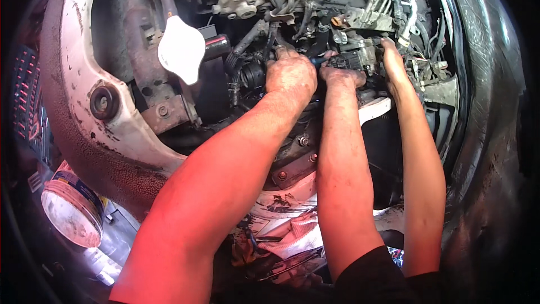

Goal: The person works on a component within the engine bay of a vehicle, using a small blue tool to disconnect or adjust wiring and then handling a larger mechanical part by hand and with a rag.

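My left hand (291, 74) reaches into the engine bay, fingers curled among dark hoses and pipes. What its fingertips hold, if anything, is hidden. Close on its right, my right hand (342, 75) is bent around the underside of a black ribbed part (347, 62). Its fingers are partly covered, so its grip is unclear. A small blue piece (318, 62) shows between my two hands. Farther right, another person's hand (390, 49) touches the side of a metal housing (368, 56). A black corrugated hose (251, 74) lies left of my left hand.
A white cap-like piece (181, 49) stands at the bay's left. The worn front body panel (112, 135) curves around the near left side. Below it are a white bucket (72, 214) and a tool tray (28, 95). A dark cover (486, 79) drapes the right fender.
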`<state>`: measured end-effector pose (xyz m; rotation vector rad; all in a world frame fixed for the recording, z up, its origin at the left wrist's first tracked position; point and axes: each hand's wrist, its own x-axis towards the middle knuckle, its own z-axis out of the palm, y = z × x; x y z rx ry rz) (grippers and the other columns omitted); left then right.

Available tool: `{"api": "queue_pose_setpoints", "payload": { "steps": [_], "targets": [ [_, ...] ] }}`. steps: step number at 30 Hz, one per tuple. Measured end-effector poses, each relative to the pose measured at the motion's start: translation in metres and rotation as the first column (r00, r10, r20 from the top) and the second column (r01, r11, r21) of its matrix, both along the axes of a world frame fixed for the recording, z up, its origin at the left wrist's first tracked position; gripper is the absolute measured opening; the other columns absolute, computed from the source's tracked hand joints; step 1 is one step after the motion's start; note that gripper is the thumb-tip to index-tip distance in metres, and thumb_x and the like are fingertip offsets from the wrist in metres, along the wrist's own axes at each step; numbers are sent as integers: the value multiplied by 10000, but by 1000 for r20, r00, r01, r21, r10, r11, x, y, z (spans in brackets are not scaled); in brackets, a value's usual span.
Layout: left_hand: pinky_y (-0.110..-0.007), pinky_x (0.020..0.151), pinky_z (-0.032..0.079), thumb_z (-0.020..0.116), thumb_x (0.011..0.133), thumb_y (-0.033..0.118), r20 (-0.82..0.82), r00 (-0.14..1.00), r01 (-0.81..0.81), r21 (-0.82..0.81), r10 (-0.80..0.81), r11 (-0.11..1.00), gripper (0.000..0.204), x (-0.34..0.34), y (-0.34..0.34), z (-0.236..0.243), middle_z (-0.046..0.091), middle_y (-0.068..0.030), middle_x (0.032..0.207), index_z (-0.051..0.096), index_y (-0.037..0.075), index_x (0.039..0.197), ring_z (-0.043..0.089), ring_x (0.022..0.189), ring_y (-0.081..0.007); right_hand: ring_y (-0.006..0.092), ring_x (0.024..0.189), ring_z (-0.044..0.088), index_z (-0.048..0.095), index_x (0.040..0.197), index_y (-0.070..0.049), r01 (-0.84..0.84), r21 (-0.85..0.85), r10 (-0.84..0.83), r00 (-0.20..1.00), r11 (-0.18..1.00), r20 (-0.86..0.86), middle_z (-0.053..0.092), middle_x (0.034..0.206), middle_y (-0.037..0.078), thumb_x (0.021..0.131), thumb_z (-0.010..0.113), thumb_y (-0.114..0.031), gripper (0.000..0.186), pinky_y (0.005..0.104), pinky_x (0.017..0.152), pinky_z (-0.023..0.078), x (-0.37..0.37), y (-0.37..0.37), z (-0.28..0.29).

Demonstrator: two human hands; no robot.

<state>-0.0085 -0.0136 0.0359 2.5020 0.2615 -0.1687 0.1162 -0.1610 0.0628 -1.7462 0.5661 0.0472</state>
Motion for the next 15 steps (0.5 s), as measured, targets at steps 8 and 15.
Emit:
{"api": "queue_pose_setpoints", "payload": {
  "steps": [8,15],
  "targets": [
    [-388,808,546,509,895,259,-111,992,-62,-41,57,997,368,9,4,2,474,-190,1294,526,42,1192,459,1210,-326,236,859,583,594,1069,-132,362,716,-413,904,597,-111,622,1015,98,900,235,-461,515,418,730,490,-20,33,-48],
    [-379,890,495,465,885,168,-103,991,80,-3,-80,997,273,7,5,18,603,-166,1108,633,17,1038,554,1090,-299,233,859,566,587,1086,-141,315,715,-378,923,624,-76,608,1026,83,891,225,-500,546,421,730,475,-18,24,-43]
  ]
}}
